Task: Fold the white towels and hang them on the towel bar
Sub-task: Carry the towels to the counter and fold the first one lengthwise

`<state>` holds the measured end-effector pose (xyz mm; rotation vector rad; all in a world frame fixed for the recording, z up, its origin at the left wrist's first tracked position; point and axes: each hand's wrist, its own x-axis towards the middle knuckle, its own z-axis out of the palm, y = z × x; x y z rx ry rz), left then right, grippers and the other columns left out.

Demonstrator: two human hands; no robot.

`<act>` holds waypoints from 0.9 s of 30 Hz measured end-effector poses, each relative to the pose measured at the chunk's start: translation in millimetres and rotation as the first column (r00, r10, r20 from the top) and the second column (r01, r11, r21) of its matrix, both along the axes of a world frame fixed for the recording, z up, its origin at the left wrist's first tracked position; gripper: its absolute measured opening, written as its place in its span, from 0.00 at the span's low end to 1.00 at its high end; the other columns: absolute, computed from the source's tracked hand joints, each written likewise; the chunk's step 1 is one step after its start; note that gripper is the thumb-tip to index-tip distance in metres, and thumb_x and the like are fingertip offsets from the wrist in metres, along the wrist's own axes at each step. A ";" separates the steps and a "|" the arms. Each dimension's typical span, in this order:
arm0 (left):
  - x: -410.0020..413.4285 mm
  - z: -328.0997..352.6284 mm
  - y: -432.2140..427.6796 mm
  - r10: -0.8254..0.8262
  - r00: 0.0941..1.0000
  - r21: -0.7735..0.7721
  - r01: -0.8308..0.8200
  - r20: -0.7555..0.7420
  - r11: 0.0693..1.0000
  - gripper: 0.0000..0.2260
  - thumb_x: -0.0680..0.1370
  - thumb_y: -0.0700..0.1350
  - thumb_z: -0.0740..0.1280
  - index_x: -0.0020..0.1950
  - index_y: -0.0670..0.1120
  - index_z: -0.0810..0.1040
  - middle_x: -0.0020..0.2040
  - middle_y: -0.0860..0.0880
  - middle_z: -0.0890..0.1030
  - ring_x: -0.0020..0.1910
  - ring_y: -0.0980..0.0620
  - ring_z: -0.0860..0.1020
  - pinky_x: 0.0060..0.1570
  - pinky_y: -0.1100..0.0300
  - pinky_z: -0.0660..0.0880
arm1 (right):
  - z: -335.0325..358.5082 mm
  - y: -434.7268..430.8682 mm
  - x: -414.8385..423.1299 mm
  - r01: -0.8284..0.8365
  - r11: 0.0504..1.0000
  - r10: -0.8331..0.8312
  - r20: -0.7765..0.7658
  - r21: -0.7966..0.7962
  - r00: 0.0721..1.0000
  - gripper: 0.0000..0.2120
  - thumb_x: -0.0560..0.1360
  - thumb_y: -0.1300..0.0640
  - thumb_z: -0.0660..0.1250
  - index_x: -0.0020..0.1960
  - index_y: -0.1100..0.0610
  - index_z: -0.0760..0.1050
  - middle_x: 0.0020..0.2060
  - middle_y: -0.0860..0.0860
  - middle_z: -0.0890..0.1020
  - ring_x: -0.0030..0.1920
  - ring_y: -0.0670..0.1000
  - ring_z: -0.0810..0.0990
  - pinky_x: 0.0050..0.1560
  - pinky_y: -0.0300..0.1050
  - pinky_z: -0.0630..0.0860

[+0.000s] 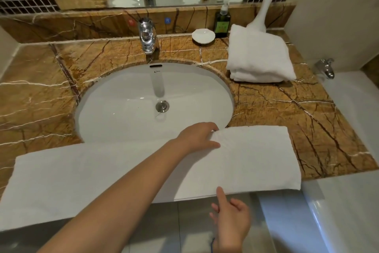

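Note:
A long white towel lies folded lengthwise along the counter's front edge, spanning the near rim of the sink. My left hand reaches across and pinches the towel's far edge near its middle, lifting a small fold. Below the counter edge, my right hand has relaxed fingers, and its thumb touches the towel's near edge. Another folded white towel sits stacked at the back right of the counter. No towel bar is in view.
The white oval sink with a chrome faucet sits in the brown marble counter. A white soap dish, a green pump bottle and a white flower vase stand at the back. A bathtub lies right.

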<state>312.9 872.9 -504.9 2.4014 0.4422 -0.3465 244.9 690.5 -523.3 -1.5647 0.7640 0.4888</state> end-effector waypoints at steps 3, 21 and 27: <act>-3.2 -1.0 0.6 0.032 0.995 0.036 -0.035 0.095 0.999 0.17 0.74 0.51 0.70 0.61 0.48 0.74 0.59 0.50 0.76 0.58 0.50 0.73 0.53 0.54 0.72 | 7.8 4.9 12.7 0.032 0.996 -0.034 0.030 0.080 0.999 0.09 0.73 0.70 0.69 0.45 0.61 0.70 0.34 0.62 0.77 0.26 0.51 0.78 0.23 0.36 0.75; -36.5 -6.4 26.2 0.332 0.936 -0.109 -0.320 0.121 0.941 0.14 0.76 0.55 0.64 0.60 0.51 0.74 0.53 0.52 0.80 0.52 0.50 0.77 0.47 0.55 0.72 | 31.4 31.2 111.0 -0.340 0.735 0.563 0.247 -0.587 0.789 0.22 0.72 0.53 0.72 0.61 0.58 0.69 0.54 0.57 0.78 0.48 0.57 0.77 0.41 0.45 0.69; -122.4 -10.9 42.8 0.292 0.946 0.134 -0.311 0.143 0.941 0.27 0.77 0.64 0.57 0.71 0.51 0.68 0.62 0.52 0.77 0.61 0.51 0.75 0.57 0.56 0.69 | 35.6 40.3 121.1 -0.374 0.744 0.579 0.256 -0.554 0.774 0.36 0.71 0.59 0.74 0.72 0.59 0.60 0.65 0.61 0.72 0.60 0.62 0.75 0.52 0.54 0.76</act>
